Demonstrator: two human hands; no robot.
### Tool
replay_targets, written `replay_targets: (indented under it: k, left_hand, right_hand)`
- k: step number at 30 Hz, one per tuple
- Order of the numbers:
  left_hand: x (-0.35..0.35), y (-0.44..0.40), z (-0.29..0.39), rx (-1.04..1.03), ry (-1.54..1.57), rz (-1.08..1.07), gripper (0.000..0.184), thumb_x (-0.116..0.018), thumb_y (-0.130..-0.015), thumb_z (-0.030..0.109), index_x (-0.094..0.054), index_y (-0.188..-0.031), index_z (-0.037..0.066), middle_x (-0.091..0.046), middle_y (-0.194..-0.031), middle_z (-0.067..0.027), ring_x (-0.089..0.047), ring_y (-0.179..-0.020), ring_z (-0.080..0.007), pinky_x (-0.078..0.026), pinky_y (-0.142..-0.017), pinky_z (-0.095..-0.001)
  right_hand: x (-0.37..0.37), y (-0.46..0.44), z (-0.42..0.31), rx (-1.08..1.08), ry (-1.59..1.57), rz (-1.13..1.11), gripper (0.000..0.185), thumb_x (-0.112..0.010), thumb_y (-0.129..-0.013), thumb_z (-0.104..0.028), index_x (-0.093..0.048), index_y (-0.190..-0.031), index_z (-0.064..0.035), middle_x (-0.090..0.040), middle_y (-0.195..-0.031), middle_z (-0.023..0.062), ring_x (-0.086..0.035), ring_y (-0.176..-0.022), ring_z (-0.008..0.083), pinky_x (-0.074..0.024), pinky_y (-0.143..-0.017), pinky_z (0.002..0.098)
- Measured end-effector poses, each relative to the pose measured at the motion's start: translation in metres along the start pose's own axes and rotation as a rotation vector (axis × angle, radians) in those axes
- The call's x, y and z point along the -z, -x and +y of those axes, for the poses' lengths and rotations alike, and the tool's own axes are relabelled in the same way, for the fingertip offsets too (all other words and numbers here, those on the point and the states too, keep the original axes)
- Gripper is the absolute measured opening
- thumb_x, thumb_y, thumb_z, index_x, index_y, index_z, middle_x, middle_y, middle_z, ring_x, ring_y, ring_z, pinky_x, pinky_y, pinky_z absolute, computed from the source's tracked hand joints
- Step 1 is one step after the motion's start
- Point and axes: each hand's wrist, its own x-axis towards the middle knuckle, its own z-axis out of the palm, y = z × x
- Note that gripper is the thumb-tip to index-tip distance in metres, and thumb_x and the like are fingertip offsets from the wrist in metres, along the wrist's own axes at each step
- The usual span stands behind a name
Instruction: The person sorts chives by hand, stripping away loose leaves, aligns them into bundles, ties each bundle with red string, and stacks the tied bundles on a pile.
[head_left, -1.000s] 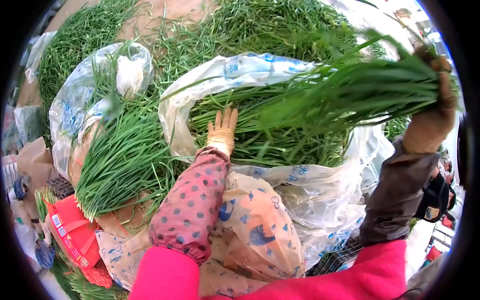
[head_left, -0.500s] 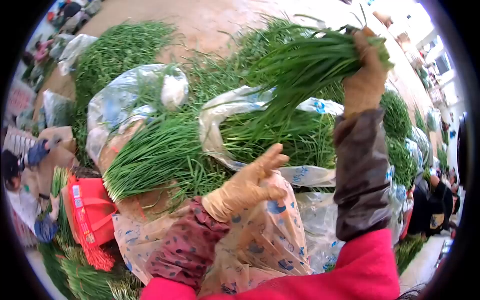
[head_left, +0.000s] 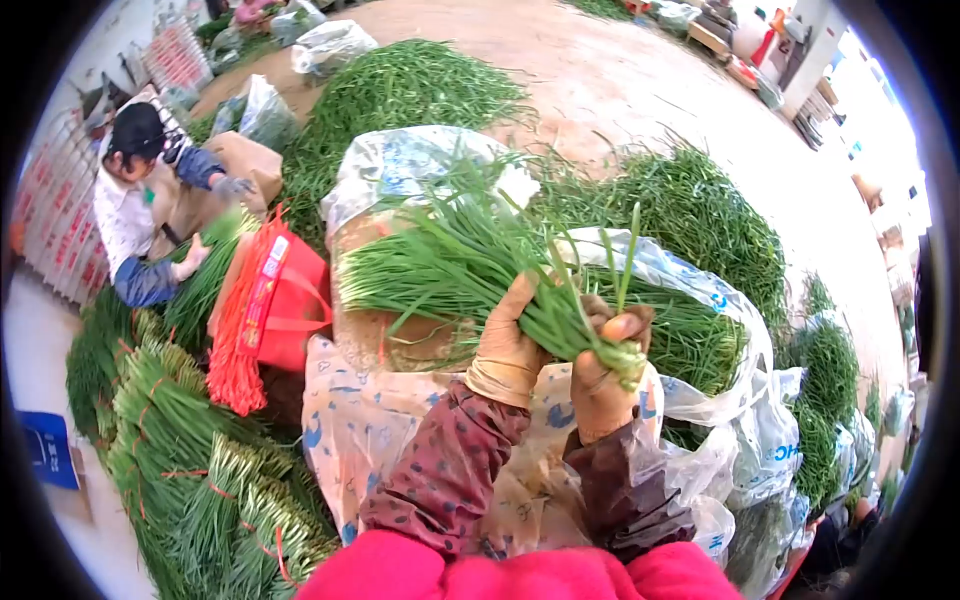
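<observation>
A bunch of garlic chives [head_left: 558, 312] is held in front of me, its leaves fanning up and to the left. My left hand [head_left: 505, 350], in a tan glove, is closed round the middle of the bunch. My gloved right hand [head_left: 602, 390] grips it near the pale cut stem ends, which point down to the right. Just beyond my left hand lies a heap of aligned chives [head_left: 405, 265], partly hidden behind the held leaves. To the right, an open clear plastic bag [head_left: 752, 335] contains more loose chives [head_left: 700, 345].
Patterned plastic sheeting [head_left: 380, 410] covers the area before me. A red bag [head_left: 300, 310] with red ties [head_left: 235, 350] stands left, above several tied bundles [head_left: 170, 430]. Another person [head_left: 135, 200] handles chives at far left. Loose green piles [head_left: 410, 95] lie on the floor behind.
My right hand has come down from the upper right with the bunch. My left hand, open before, now grips it too. The view has turned left.
</observation>
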Motion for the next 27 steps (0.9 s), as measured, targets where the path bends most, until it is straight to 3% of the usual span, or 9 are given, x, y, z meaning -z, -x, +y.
replay_targets:
  k: [3, 4, 6, 8, 12, 16, 20, 22, 27]
  left_hand:
    - [0.052, 0.012, 0.022, 0.056, 0.087, 0.012, 0.049, -0.065, -0.089, 0.028, -0.052, -0.125, -0.002, -0.064, -0.107, -0.0136, -0.065, -0.094, -0.0278, -0.057, -0.080, -0.0409]
    - [0.065, 0.018, 0.029, 0.113, 0.145, -0.015, 0.044, -0.065, -0.089, 0.021, -0.053, -0.125, -0.001, -0.064, -0.108, -0.0129, -0.065, -0.091, -0.0284, -0.058, -0.078, -0.0408]
    - [0.059, 0.036, 0.047, 0.077, 0.125, -0.040, 0.045, -0.068, -0.086, 0.015, -0.054, -0.125, -0.002, -0.065, -0.103, -0.0125, -0.066, -0.086, -0.0250, -0.059, -0.073, -0.0385]
    - [0.072, 0.047, 0.062, -0.011, -0.325, 0.189, 0.040, -0.070, -0.083, 0.011, -0.059, -0.121, 0.001, -0.067, -0.106, -0.0085, -0.065, -0.092, -0.0214, -0.059, -0.074, -0.0354]
    - [0.053, 0.048, 0.060, -0.422, -0.684, 0.217, 0.030, -0.071, -0.078, -0.004, -0.064, -0.107, 0.002, -0.068, -0.095, -0.0072, -0.065, -0.082, -0.0158, -0.056, -0.069, -0.0288]
    - [0.045, 0.036, 0.066, -0.416, -0.978, 0.182, 0.049, -0.074, -0.072, -0.005, -0.054, -0.117, 0.001, -0.065, -0.099, -0.0048, -0.063, -0.089, -0.0155, -0.052, -0.080, -0.0287]
    - [0.049, 0.021, 0.081, -0.639, -1.329, 0.075, 0.063, -0.075, -0.073, -0.001, -0.042, -0.126, 0.002, -0.059, -0.113, -0.0083, -0.059, -0.098, -0.0176, -0.049, -0.087, -0.0290]
    - [0.045, 0.024, 0.090, -0.553, -1.224, 0.053, 0.069, -0.074, -0.078, 0.001, -0.034, -0.134, 0.003, -0.056, -0.120, -0.0093, -0.058, -0.102, -0.0224, -0.050, -0.090, -0.0316]
    - [0.088, 0.029, 0.113, -0.162, -0.406, 0.144, 0.049, -0.061, -0.089, 0.038, -0.048, -0.129, 0.012, -0.055, -0.124, -0.0085, -0.051, -0.117, -0.0272, -0.049, -0.092, -0.0411]
  right_hand:
    - [-0.002, 0.021, -0.028, -0.447, 0.403, -0.182, 0.083, -0.080, -0.070, -0.002, -0.038, -0.141, -0.0088, -0.057, -0.127, 0.0108, -0.053, -0.120, 0.0187, -0.0443, -0.098, 0.0332]
    - [-0.001, 0.019, -0.034, -0.241, 0.665, -0.518, 0.086, -0.080, -0.070, -0.001, -0.036, -0.144, -0.0083, -0.056, -0.130, 0.0111, -0.050, -0.124, 0.0188, -0.0425, -0.100, 0.0328]
    - [0.011, 0.008, -0.042, -0.464, 0.506, -0.546, 0.088, -0.076, -0.073, 0.001, -0.032, -0.148, -0.0102, -0.056, -0.129, 0.0143, -0.054, -0.120, 0.0204, -0.0482, -0.092, 0.0325]
    - [0.035, -0.021, -0.064, -1.138, 0.478, -0.387, 0.082, -0.073, -0.076, 0.003, -0.034, -0.147, -0.0089, -0.052, -0.133, 0.0155, -0.054, -0.118, 0.0206, -0.0497, -0.091, 0.0328]
    - [0.029, -0.055, -0.038, -0.753, 0.509, -0.203, 0.084, -0.067, -0.077, 0.008, -0.027, -0.149, -0.0097, -0.042, -0.142, 0.0186, -0.048, -0.123, 0.0234, -0.0495, -0.092, 0.0346]
    - [-0.013, -0.096, 0.006, -0.542, 0.564, -0.660, 0.107, -0.074, -0.076, 0.000, 0.001, -0.152, -0.0071, -0.028, -0.149, 0.0265, -0.036, -0.135, 0.0335, -0.0416, -0.103, 0.0396]
    - [-0.060, -0.119, 0.032, -0.465, 0.726, -0.678, 0.111, -0.085, -0.066, -0.022, -0.014, -0.148, -0.0029, -0.058, -0.122, 0.0226, -0.057, -0.114, 0.0245, -0.0464, -0.096, 0.0344]
    - [-0.077, -0.118, 0.043, -0.426, 0.652, -0.610, 0.096, -0.086, -0.063, -0.011, -0.031, -0.142, -0.0054, -0.059, -0.122, 0.0134, -0.059, -0.104, 0.0226, -0.0498, -0.088, 0.0339]
    - [-0.073, -0.090, 0.088, -0.579, 0.817, -0.761, 0.101, -0.087, -0.060, -0.028, -0.032, -0.143, -0.0093, -0.059, -0.123, 0.0193, -0.057, -0.116, 0.0320, -0.0451, -0.099, 0.0372]
